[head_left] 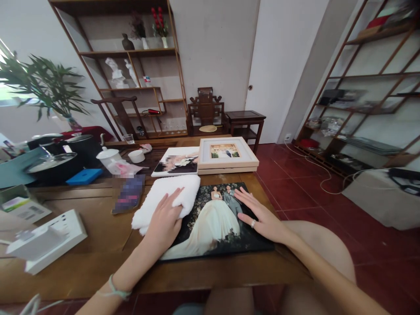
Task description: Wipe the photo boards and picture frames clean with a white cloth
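A wedding photo panel [213,223] lies flat near the front edge of the wooden table, showing a couple against dark flowers. My right hand [259,216] rests on its right side, fingers stretched and spread, with a ring on one finger. At the panel's left lies a folded white towel [157,197], partly over the panel's edge. My left hand [167,218] is on the towel, with a fold of the cloth between its fingers and thumb; the hand hides part of the towel.
Behind the panel lie a framed picture [228,155] on a stack and another photo print [177,162]. To the left are a white device [54,240], a small carton [21,203], a blue block [84,176], a white teapot [110,157] and a dark pot [52,164].
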Motion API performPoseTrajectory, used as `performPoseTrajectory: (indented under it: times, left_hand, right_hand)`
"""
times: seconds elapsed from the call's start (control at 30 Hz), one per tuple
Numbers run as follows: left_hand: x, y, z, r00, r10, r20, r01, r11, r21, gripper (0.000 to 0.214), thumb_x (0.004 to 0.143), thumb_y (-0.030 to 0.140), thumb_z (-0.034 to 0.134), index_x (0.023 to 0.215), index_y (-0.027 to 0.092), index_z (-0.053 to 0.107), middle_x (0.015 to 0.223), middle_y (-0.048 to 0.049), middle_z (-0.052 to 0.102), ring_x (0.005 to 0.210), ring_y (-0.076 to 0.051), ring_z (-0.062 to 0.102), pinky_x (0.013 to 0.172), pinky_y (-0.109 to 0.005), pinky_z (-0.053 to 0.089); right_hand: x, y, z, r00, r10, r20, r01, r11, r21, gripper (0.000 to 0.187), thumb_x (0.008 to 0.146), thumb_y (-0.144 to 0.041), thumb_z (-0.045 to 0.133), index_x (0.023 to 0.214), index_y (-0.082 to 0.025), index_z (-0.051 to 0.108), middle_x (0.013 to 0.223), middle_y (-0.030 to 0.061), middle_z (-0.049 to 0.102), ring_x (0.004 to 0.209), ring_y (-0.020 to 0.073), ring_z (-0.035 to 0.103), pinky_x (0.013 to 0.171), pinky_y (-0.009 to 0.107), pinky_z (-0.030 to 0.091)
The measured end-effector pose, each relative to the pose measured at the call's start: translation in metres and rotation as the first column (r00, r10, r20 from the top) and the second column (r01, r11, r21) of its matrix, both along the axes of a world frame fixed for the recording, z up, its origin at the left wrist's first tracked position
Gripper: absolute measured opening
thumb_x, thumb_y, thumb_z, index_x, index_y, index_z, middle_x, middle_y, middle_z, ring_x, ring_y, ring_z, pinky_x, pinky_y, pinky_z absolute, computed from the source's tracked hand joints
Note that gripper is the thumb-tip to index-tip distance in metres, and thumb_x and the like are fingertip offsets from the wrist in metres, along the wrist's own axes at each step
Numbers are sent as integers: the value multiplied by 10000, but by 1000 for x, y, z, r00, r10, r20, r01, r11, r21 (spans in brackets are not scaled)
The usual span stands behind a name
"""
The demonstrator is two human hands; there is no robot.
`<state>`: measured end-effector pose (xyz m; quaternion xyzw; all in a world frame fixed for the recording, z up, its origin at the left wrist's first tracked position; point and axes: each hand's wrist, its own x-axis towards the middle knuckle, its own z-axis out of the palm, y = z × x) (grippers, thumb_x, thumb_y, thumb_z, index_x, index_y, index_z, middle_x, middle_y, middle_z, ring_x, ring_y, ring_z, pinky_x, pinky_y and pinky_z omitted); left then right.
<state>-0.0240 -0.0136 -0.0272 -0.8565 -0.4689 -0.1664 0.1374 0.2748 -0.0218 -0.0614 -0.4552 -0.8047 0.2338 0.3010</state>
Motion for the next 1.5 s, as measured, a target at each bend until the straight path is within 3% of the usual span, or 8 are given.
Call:
performPoseTrajectory:
  times: [0.17, 0.67, 0.8, 0.9, 1.0, 1.13, 1.37, 1.5]
  left_hand:
    - [7, -2, -2, 999, 39, 23, -39, 999, 9, 262, 664, 9, 446, 704, 155, 659, 1306, -161, 528, 1222, -313, 479, 1012, -495, 405]
    - [3, 2, -6, 998, 23, 54, -25, 999, 47, 313, 622, -8, 434, 733, 162, 673, 1314, -133, 525, 1197, -305, 507, 988, -488, 443]
    - [-9, 10, 7, 989, 26, 146, -54, 980, 192, 439, 607, -27, 397, 895, 151, 677, 1320, -106, 529, 1252, -266, 454, 1018, -429, 433]
    - [-13, 15, 23, 988, -27, 152, -17, 959, 282, 452, 680, -27, 363, 985, 135, 654, 1352, -110, 495, 1327, -252, 343, 1066, -476, 360]
    - [-9, 15, 26, 997, -75, 28, 68, 981, 184, 405, 653, -64, 348, 802, 130, 671, 1381, -128, 453, 1325, -276, 339, 1061, -498, 354]
    - [1, 10, 9, 994, -71, -82, 73, 997, 20, 361, 631, -89, 372, 707, 120, 656, 1368, -178, 453, 1277, -289, 410, 1021, -454, 413]
    - [3, -2, 2, 995, -81, -61, 79, 997, -25, 255, 790, 11, 422, 773, 112, 655, 1345, -206, 473, 1267, -298, 423, 997, -450, 428]
    - [0, -32, 1, 995, -78, -68, 78, 997, -7, 283, 784, 1, 404, 707, 135, 640, 1321, -179, 510, 1244, -279, 459, 983, -446, 444]
  right_hand:
    - [2, 1, -4, 998, -54, 16, 54, 998, -17, 538, 889, -493, 451, 1382, -291, 383, 1532, 36, 194, 1412, 248, 107, 1118, 516, 191]
    - [16, -3, 0, 999, 24, 39, -21, 998, -65, 541, 881, -503, 467, 1385, -335, 365, 1528, -11, 197, 1411, 238, 112, 1124, 507, 190]
    - [15, -5, 0, 998, 21, 53, -19, 999, -45, 535, 884, -500, 462, 1382, -326, 374, 1523, -2, 215, 1409, 241, 121, 1125, 498, 195]
    - [13, -6, 0, 998, 24, 66, -22, 999, -35, 532, 895, -492, 444, 1392, -325, 354, 1528, -4, 202, 1411, 236, 104, 1130, 498, 183]
    - [11, -7, -1, 996, 19, 86, -18, 1000, -22, 531, 913, -476, 410, 1413, -330, 305, 1533, -15, 175, 1414, 228, 71, 1137, 509, 141]
    - [8, -9, 1, 993, 26, 114, -25, 1000, -12, 544, 939, -446, 359, 1445, -312, 211, 1542, -19, 125, 1416, 210, 25, 1145, 498, 119]
    - [5, -10, 7, 991, 47, 128, -44, 999, -27, 566, 918, -479, 399, 1436, -301, 253, 1527, -2, 200, 1415, 226, 86, 1142, 505, 143]
    - [6, -9, 6, 991, 55, 124, -54, 998, -17, 567, 915, -479, 408, 1433, -298, 265, 1524, -1, 214, 1413, 226, 102, 1145, 490, 151]
